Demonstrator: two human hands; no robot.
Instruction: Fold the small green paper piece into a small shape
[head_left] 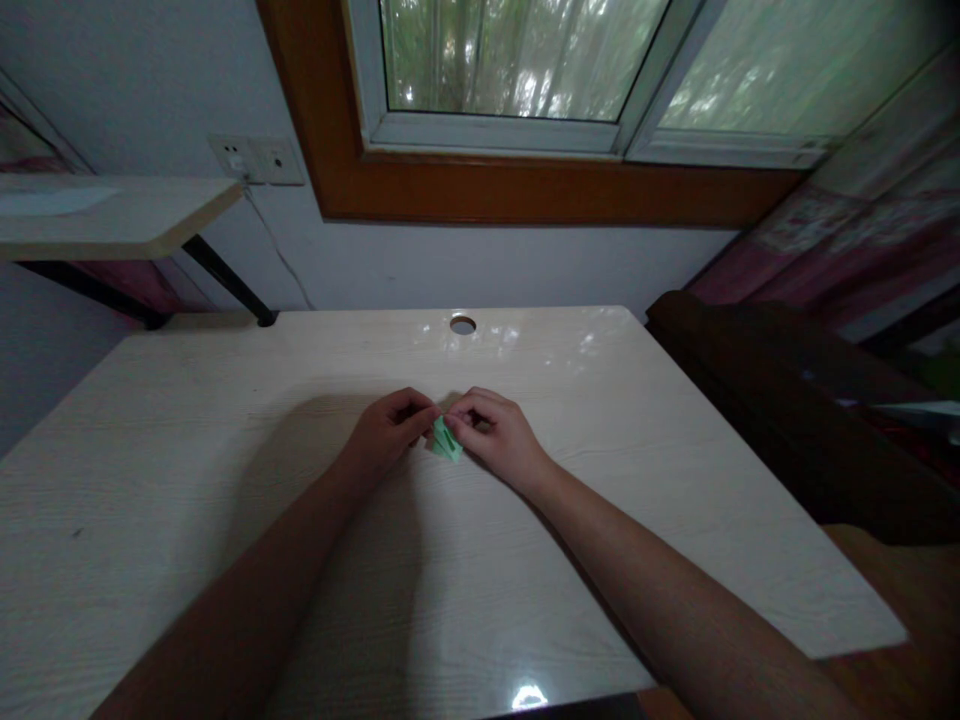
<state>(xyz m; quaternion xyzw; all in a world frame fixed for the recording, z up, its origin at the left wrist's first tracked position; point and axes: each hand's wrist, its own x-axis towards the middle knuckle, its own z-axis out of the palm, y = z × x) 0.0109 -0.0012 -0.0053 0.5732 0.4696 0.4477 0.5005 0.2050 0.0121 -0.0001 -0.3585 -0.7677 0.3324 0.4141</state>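
Observation:
A small piece of folded green paper (447, 441) is held between my two hands, above the middle of the pale wood-grain table (555, 560). My left hand (390, 430) pinches its left side between thumb and fingers. On the other side, my right hand (496, 432) grips the upper right part with thumb and forefinger, its other fingers curled. The fingertips of both hands come close together at the top of the paper and hide part of it. Its lower end points down toward me, with creases and layers showing.
A raised shelf (112, 215) on black legs stands at the back left of the table. Near the far edge is a round cable hole (463, 325). Behind are a wall socket (259, 160) with a cord and a wood-framed window (495, 190). Dark furniture (735, 400) adjoins the right side.

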